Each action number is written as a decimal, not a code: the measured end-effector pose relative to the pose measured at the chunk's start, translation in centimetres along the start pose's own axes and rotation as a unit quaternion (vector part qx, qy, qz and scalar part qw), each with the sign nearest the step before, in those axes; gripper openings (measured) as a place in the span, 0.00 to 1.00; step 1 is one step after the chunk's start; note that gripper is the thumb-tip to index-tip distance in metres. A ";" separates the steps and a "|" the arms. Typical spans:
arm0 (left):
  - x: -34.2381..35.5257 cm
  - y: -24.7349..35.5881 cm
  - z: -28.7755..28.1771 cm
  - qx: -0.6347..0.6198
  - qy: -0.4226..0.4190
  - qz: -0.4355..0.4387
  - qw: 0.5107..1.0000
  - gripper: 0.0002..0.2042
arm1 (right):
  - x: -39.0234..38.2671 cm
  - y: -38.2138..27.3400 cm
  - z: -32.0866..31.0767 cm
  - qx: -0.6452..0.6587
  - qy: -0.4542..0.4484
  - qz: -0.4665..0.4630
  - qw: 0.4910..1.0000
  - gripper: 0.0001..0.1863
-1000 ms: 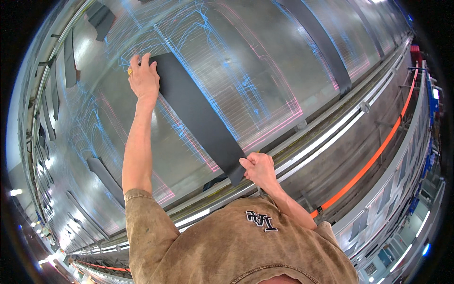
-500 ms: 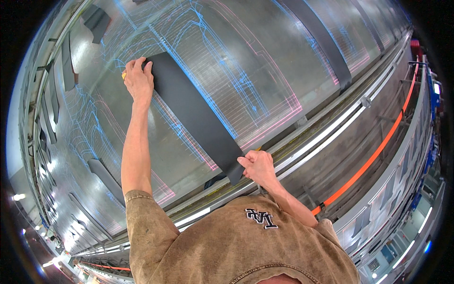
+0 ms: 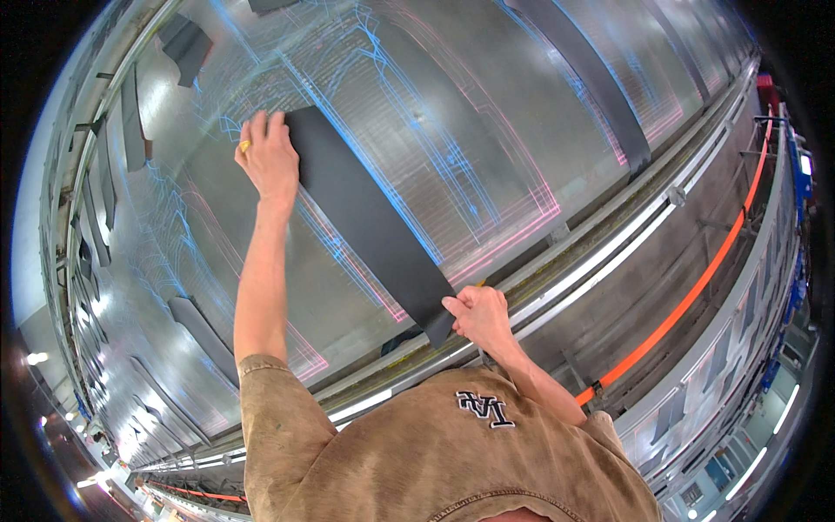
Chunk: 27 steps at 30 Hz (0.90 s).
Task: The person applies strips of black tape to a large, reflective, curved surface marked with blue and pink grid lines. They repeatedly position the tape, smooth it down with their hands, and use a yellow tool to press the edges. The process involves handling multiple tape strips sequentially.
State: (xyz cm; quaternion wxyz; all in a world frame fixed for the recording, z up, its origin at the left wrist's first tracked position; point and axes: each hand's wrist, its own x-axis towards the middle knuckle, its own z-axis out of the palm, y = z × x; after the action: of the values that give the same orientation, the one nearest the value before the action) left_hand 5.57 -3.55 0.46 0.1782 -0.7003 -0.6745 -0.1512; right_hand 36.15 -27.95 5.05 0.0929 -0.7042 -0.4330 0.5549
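A long dark grey sheet strip (image 3: 374,217) lies slantwise across the metal table (image 3: 261,326), among projected blue and pink lines. Its near end hangs past the table's front edge, with a bent corner. My left hand (image 3: 269,161) rests at the strip's far left corner, fingers stretched out and slightly apart; a yellow ring is on one finger. My right hand (image 3: 484,315) pinches the strip's near right corner between thumb and curled fingers.
Another dark strip (image 3: 591,70) lies farther right, its end over the edge. Several dark pieces, one a curved piece (image 3: 202,326), lie to the left. Metal rails (image 3: 609,265) run along the table's front, with an orange tube (image 3: 696,304) to the right.
My left hand has turned and its fingers have straightened at the strip's far corner, the thumb no longer lying on top. My right hand keeps its pinch. The view has shifted slightly.
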 end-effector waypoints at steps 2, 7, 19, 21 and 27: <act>-0.4 0.2 -0.1 -0.001 -0.049 0.052 0.997 0.17 | -0.1 0.0 0.0 0.008 0.001 -0.003 1.000 0.15; -1.8 -0.3 0.6 -0.154 -0.160 0.062 0.973 0.25 | 0.0 0.2 -0.1 0.025 -0.003 0.009 1.000 0.15; -6.3 5.0 -4.7 -0.112 -0.244 0.149 0.952 0.35 | 0.1 -0.2 -0.1 0.038 -0.014 0.029 0.999 0.16; -7.7 5.3 -5.6 -0.122 -0.255 0.173 0.943 0.36 | 0.0 -0.3 -0.1 0.035 -0.015 0.031 0.999 0.16; -3.3 2.7 -2.8 -0.109 -0.203 0.139 0.963 0.34 | 0.1 1.9 1.0 -0.083 0.071 -0.087 0.990 0.20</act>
State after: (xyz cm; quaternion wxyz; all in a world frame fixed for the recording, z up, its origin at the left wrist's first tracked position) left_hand 8.21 -7.84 1.28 -0.0203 -0.8182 -0.5722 -0.0521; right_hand 36.27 -29.37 3.47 0.1127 -0.7064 -0.5298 0.4556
